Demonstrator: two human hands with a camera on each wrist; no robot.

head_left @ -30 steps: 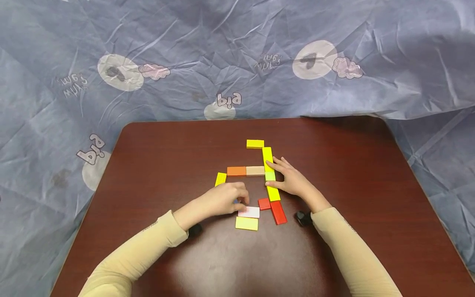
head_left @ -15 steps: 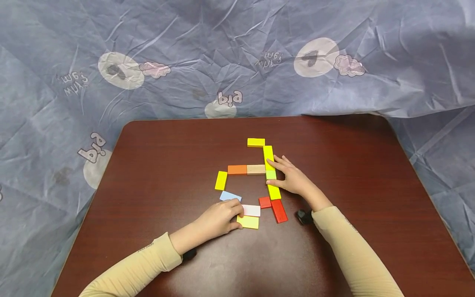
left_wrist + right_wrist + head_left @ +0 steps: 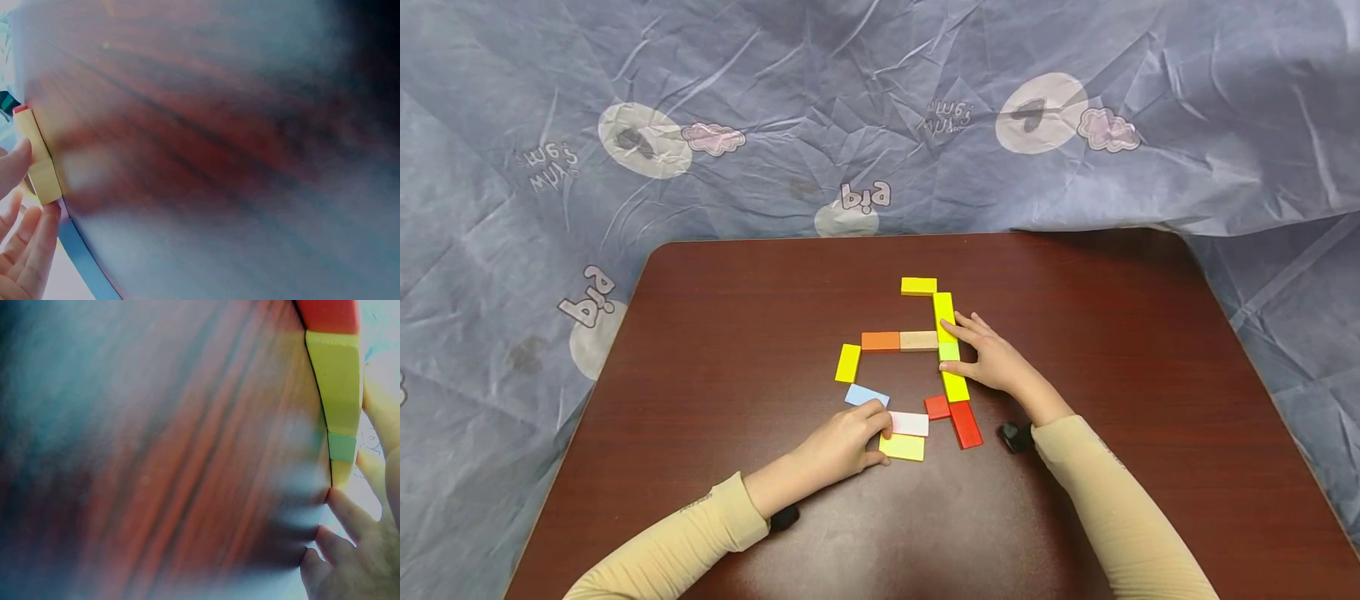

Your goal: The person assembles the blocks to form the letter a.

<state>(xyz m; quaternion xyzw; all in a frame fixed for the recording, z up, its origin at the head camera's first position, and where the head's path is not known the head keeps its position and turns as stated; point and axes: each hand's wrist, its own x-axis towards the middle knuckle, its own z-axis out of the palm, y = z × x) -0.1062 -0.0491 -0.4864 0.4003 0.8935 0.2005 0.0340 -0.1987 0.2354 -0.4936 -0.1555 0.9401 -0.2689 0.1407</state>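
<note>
In the head view my left hand (image 3: 838, 446) is at the left end of a pale yellow block (image 3: 904, 447), thumb and index finger about it. The left wrist view shows thumb and fingertip at that yellow block (image 3: 45, 178). A pale pink block (image 3: 912, 424) lies along its far side, next to my index finger. My right hand (image 3: 1000, 362) has its fingers extended, thumb and index finger touching a column made of a far yellow block (image 3: 944, 307), a light green block (image 3: 949, 352) and a near yellow block (image 3: 956, 387).
Around the hands lie a blue block (image 3: 867, 395), a left yellow block (image 3: 847, 363), an orange block (image 3: 881, 342), a tan block (image 3: 918, 340), a top yellow block (image 3: 919, 287), a small red block (image 3: 937, 407) and a longer red block (image 3: 966, 427). A brown table (image 3: 737, 317) bears them.
My left hand has moved from over the pink block down and left to the pale yellow block's end, uncovering the blue block. My right hand stays on the column.
</note>
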